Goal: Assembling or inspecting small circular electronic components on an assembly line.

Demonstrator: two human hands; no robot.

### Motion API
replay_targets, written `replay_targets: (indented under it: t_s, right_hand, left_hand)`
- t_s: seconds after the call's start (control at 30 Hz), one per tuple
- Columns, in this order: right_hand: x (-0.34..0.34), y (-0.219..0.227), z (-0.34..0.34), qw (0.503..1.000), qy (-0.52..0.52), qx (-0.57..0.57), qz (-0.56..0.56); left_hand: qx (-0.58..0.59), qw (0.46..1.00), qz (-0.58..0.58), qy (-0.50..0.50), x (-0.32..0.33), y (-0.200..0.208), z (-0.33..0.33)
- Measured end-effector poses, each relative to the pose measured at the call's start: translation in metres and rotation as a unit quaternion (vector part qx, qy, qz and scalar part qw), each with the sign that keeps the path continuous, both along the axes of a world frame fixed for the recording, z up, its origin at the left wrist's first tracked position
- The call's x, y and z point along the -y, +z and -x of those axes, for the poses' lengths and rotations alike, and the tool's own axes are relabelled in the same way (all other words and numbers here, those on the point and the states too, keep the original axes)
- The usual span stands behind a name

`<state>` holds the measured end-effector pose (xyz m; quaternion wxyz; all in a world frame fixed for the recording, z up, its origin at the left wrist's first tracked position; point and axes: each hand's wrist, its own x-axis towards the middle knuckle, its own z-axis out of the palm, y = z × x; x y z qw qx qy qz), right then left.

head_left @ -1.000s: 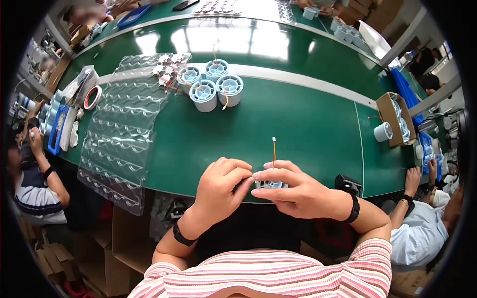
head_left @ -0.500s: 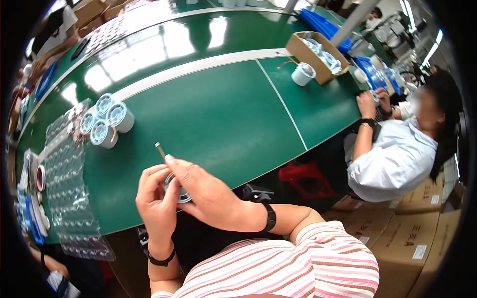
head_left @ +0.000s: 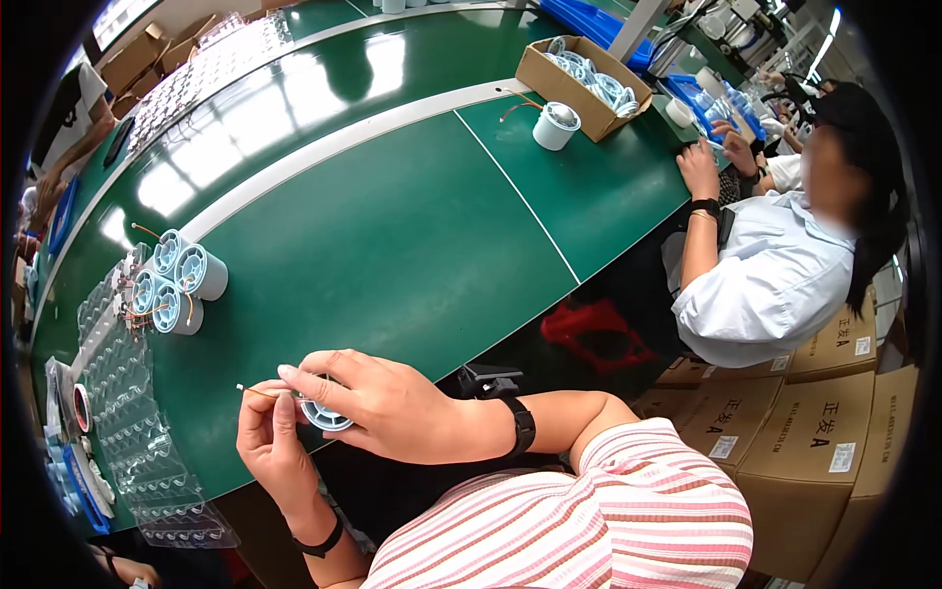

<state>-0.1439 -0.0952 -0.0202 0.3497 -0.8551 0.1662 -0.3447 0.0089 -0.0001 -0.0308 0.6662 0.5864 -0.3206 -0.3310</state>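
Note:
In my right hand [head_left: 397,407], close to the table's near edge, is a light blue round plastic housing [head_left: 326,417] with ribs inside, partly covered by the fingers. My left hand [head_left: 277,454] is closed in a pinch on a short thin cable [head_left: 261,393]. A small white plug tips the cable, pointing left. Fingertips of both hands come close together at the housing's left side. Farther left stands a group of several similar blue housings [head_left: 201,273], with orange wires sticking out.
A clear plastic blister tray [head_left: 147,432] lies along the left, near a tape roll [head_left: 81,407]. One white housing [head_left: 556,128] stands beside a cardboard box [head_left: 589,93] of blue parts. A co-worker [head_left: 775,265] sits at the right; cartons [head_left: 805,442] are stacked behind.
My left hand has shifted down and left, and the cable now points left instead of up. More of the housing shows under my right hand. The whole view has turned slightly.

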Motion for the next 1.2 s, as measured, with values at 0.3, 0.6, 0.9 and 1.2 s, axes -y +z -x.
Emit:
replay_targets:
  t_s: [0.3, 0.6, 0.9, 1.2]
  right_hand:
    - [0.013, 0.014, 0.002, 0.995, 0.041, -0.088, 0.0]
    - [0.018, 0.024, -0.001, 0.988, 0.107, -0.115, 0.007]
    - [0.009, 0.026, 0.0, 0.987, 0.082, -0.133, 0.047]
    - [0.011, 0.016, 0.018, 0.992, 0.069, -0.103, -0.027]
  left_hand:
    - [0.061, 0.996, -0.057, -0.004, 0.008, 0.011, 0.01]
    - [0.062, 0.996, -0.053, 0.019, 0.001, 0.004, 0.008]
    - [0.226, 0.951, -0.143, -0.155, -0.078, 0.111, 0.003]
    - [0.69, 0.654, -0.311, 0.002, -0.043, 0.167, -0.121]
